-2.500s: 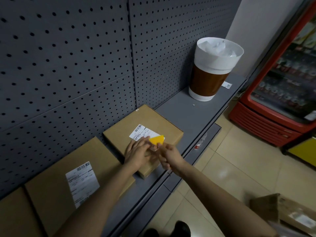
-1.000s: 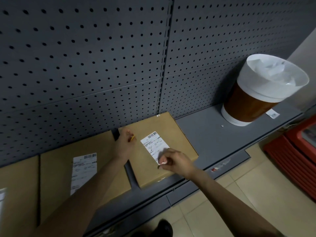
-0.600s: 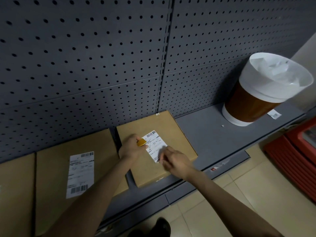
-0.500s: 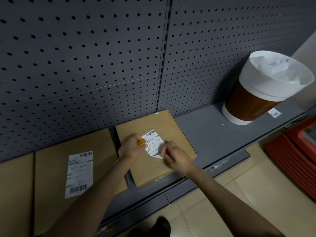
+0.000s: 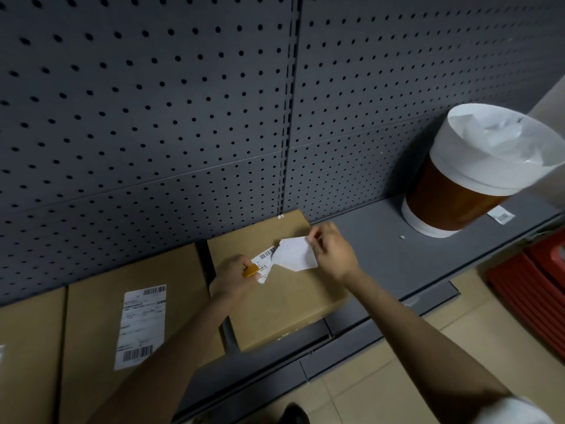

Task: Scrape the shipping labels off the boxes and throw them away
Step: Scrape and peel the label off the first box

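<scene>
Half a second ago the label point(image 5: 286, 257) lay mostly flat on the box point(image 5: 284, 301) with only its near right corner lifted. Now most of it is peeled up and folded back, blank underside showing. Only the strip with the barcode, at the far left end, still looks stuck down. So this label is nearly off. One more pull should free it, I'd judge, and then it goes to the bin point(image 5: 486, 166) sitting well apart to the right on the shelf point(image 5: 382, 258).

Your right hand point(image 5: 331, 252) pinches the lifted sheet's far corner between thumb and fingertips, the other fingers loosely curled. Your left hand point(image 5: 234, 278) is closed around the yellow scraper point(image 5: 251, 270), its blade right at the label's stuck left edge and the hand pressing down on the box.

The label's long axis runs from the barcode end, far left, toward you and to the right. The lifted flap points right and away, toward the pegboard point(image 5: 214, 102). The next box point(image 5: 131, 325) on the left has its label point(image 5: 142, 327) fully stuck, long axis running near to far.
</scene>
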`<state>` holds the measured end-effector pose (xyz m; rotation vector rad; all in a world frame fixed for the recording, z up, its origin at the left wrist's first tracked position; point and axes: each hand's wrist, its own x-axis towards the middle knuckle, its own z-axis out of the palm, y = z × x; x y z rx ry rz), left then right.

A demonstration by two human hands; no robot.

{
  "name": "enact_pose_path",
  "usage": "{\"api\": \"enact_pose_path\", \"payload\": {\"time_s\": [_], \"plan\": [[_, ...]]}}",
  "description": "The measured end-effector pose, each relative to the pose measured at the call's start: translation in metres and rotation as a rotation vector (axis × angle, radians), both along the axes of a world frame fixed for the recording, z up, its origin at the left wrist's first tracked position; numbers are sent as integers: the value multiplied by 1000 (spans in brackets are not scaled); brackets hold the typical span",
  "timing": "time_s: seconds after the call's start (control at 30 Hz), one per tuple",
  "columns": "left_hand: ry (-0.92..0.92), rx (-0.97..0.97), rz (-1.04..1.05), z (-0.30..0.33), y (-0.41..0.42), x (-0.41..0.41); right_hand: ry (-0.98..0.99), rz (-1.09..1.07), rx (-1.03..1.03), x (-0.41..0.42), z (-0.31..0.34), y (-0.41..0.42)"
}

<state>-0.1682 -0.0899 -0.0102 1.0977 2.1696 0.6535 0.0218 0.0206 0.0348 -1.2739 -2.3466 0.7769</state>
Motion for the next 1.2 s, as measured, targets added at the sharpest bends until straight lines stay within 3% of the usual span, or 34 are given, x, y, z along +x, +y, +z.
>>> {"api": "enact_pose_path", "payload": {"time_s": [0.1,0.17,0.3,0.4,0.6,0.93,1.1,1.2], "plan": [[-4,-7,0,1,0,0,-98,86,56,2,4,8],[-2,-14,8,0,0,0,-50,37,67,-1,3,12],[4,-14,9,-1,-2,0,503,-385,2,5,56,51],[-20,-23,-15,0,-3,-1,606,-367,97,27,111,75],[-32,-6,-37,2,-5,2,360,-341,271,72,96,85],[-39,-60,-36,7,-6,2,-344,-259,-410,110,-72,52],[-89,-33,14,10,-6,0,-548,-140,-491,103,-60,51],[-111,18,12,15,-9,-1,-570,-108,-581,93,-39,51]]}}
